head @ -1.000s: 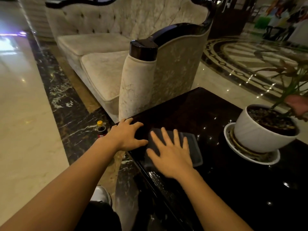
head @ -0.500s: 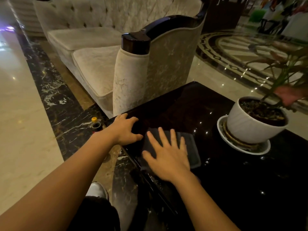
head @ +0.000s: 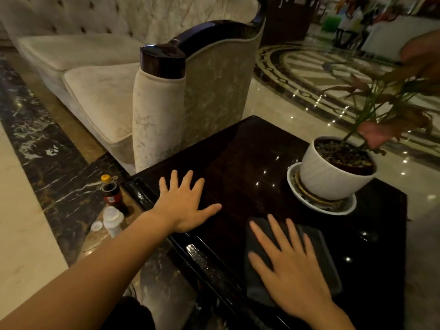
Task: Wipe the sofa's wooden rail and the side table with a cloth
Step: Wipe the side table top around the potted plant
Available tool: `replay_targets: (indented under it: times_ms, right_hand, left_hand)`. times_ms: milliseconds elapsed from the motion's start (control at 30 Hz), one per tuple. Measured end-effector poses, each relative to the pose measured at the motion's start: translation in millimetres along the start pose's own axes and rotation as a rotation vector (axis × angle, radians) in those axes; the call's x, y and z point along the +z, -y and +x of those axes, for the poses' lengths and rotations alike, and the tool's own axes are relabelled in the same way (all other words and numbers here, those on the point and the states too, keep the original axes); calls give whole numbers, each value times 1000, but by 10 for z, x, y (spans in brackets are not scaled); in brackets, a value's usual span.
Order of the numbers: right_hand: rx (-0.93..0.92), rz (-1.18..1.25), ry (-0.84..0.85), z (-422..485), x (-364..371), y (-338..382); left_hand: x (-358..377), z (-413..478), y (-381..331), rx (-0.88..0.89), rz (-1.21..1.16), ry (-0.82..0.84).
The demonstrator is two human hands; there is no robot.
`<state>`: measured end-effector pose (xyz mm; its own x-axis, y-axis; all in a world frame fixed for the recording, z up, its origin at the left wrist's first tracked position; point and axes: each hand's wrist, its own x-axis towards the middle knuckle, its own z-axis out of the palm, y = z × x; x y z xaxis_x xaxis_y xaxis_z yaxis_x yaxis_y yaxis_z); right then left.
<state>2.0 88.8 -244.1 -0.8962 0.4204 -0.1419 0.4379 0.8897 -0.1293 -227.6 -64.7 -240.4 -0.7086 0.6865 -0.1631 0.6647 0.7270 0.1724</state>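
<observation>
**A:** What's furthest left?

**B:** On the pale marble floor (head: 28,234) a small dark cola bottle with a yellow cap (head: 112,194) stands just beside the table's corner, with a clear plastic bottle (head: 112,220) next to it. Behind them is the cream velvet sofa (head: 95,91). Its glossy dark wooden rail (head: 190,41) caps the arm, and its long axis runs back and upward toward the sofa's back.

**A:** And the hands?

**B:** The left hand (head: 183,206) lies flat on the bare top of the dark polished wooden side table (head: 250,151), near its left corner, with its grip spread wide and holding nothing. To its right, and apart from it, the right hand (head: 290,270) presses down on the dark grey folded cloth (head: 319,253). That grip is splayed and straight, not pinching.

**A:** Where exactly is the cloth?

**B:** At the table's near edge, right of the middle. It looks like a rough rectangle, slightly longer across than deep, though the hand hides much of it.

**A:** So which way should the wiping go?

**B:** Away and to the left, I'd judge. Most of the bare top lies beyond the cloth and toward the left hand. On the far right, the white ribbed ceramic plant pot (head: 331,177) on its white saucer (head: 295,186) takes up that corner, clear of the cloth. The rail lies well up and to the left. The left hand is nearer it, but the right has the cloth.
</observation>
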Motion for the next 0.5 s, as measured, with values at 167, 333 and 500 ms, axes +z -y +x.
replay_targets:
  times_ms: [167,333,500]
  right_hand:
    - [-29,56,8,1646,-188,500]
    - [-55,39,101,2695,-345,835]
    - [-136,43,101,2561,-323,717]
  left_hand:
    - [5,-39,-51,-28,-37,-44]
    - [221,-90,20,5,69,-139]
    - [191,-41,-4,-2,75,-122]
